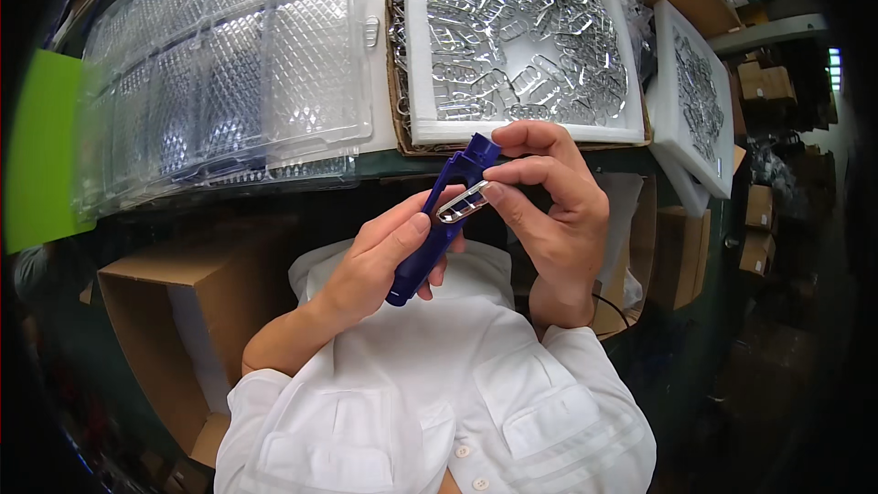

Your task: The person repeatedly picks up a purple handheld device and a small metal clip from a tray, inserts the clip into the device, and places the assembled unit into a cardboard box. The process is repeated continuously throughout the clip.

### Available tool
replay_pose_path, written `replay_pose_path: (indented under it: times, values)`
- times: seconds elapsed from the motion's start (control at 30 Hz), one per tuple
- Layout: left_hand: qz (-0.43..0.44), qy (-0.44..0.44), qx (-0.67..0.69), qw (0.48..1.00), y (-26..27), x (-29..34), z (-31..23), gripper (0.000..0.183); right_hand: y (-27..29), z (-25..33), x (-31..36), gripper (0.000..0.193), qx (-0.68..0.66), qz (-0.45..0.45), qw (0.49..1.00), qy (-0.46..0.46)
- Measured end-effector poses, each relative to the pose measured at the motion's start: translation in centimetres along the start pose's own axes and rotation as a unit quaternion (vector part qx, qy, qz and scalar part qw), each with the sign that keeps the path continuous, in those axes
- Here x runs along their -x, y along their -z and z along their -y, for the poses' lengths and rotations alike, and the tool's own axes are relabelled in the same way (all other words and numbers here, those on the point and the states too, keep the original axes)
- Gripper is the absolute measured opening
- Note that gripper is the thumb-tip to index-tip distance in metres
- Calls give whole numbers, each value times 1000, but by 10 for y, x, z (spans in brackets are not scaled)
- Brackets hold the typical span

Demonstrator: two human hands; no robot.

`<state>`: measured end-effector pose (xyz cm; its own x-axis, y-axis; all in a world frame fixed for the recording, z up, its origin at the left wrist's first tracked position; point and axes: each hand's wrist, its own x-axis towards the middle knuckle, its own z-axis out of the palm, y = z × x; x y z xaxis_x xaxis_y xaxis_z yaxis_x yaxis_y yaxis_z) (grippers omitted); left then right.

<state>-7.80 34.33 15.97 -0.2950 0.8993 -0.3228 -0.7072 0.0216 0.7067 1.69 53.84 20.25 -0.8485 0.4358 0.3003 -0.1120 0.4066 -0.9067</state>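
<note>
My left hand (370,261) is closed around a long dark blue plastic housing (419,265), which is tilted with its notched end up and to the right. Between the thumb and fingers of my right hand (562,210) is a small shiny chrome slotted frame (463,204). The frame lies against or just over the opening in the housing; whether it is seated there I cannot tell. My right fingertips are close to the housing's upper end.
Beyond my hands, a white foam tray (419,64) holds many loose chrome frames. A similar white tray (669,82) leans at the right. Clear plastic trays (315,64) are stacked at the left, beside a bright green panel (41,146). Cardboard boxes (197,252) stand below the table edge.
</note>
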Motion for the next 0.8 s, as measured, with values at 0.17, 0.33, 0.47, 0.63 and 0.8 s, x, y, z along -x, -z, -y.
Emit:
replay_pose_path:
  times: [0.17, 0.33, 0.47, 0.63, 0.8]
  values:
    - [41, -5, -37, 998, 8, 3, 8, 61, 4, 14, 7, 19, 151, 2, 988, -17]
    - [3, 14, -96, 995, 4, 6, 3, 61, -4, 20, 4, 19, 191, 43, 981, -7]
    - [-1, 16, -132, 991, 6, 7, -3, 54, -10, 18, 2, 18, 201, 79, 976, 13]
    - [-10, -3, -169, 986, 8, 7, -3, 53, -16, 21, 1, 18, 259, 79, 962, 27]
    - [-13, -18, -182, 983, 10, 9, 1, 53, -20, 15, -2, 19, 254, 110, 960, 50]
